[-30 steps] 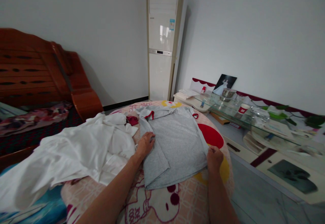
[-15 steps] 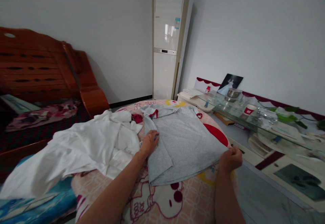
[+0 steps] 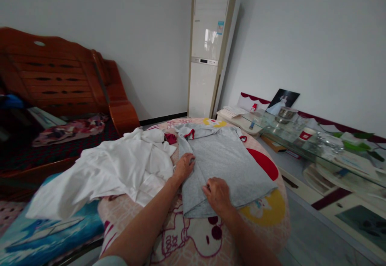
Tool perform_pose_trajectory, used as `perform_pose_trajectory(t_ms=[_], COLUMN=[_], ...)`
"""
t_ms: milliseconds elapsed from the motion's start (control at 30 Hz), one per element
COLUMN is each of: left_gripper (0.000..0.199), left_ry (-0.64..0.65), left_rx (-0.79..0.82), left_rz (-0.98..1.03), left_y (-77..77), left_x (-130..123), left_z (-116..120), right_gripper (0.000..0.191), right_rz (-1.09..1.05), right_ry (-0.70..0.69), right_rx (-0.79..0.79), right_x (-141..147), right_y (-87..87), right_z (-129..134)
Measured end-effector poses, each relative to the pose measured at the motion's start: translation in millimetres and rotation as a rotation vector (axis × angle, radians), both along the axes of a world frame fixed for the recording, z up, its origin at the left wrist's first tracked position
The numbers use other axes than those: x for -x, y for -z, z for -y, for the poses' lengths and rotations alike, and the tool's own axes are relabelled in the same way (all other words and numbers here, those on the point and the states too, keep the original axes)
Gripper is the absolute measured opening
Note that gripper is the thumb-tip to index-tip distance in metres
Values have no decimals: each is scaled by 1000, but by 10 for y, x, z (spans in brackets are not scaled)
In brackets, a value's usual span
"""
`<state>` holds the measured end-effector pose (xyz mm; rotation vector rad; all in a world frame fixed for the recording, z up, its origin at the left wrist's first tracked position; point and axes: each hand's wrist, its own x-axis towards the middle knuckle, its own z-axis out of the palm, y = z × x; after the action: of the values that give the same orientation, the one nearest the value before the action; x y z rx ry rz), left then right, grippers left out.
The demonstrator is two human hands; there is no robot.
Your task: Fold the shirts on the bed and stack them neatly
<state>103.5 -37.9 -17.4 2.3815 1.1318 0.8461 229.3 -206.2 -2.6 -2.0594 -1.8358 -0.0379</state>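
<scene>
Grey shirt (image 3: 235, 161) lies on a patterned cloth (image 3: 241, 238) before a tall air conditioner (image 3: 202, 89), left hand (image 3: 184, 166) and right hand (image 3: 218, 193) over it, fingers half-curled, grip unclear.

A pale grey cloth sleeve (image 3: 110, 261) shows at the left arm (image 3: 147, 224); the left hand (image 3: 183, 167) and the right hand (image 3: 219, 194) are bare
</scene>
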Motion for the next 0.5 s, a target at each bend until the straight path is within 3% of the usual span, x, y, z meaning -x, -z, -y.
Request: perform_pose_trajectory(t_ms=[167,300,400,500], left_gripper=[24,24,25,26], left_ry=[9,11,17,19], left_rx=[-14,-25,-29,-24], left_rz=[44,60,80,88], left_y=[42,70,66,50], left_x=[-3,1,10,18], left_z=[-35,-61,-64,-56], right_gripper=[11,12,8,19], right_rz=[-77,-461,-802,-943], right_ry=[-17,-38,-84,-137], right_rx=[80,56,-31,-64], right_x=[-25,-80,-83,-79], right_y=[-118,-180,-85,56], right_z=[-87,-225,-262,-240])
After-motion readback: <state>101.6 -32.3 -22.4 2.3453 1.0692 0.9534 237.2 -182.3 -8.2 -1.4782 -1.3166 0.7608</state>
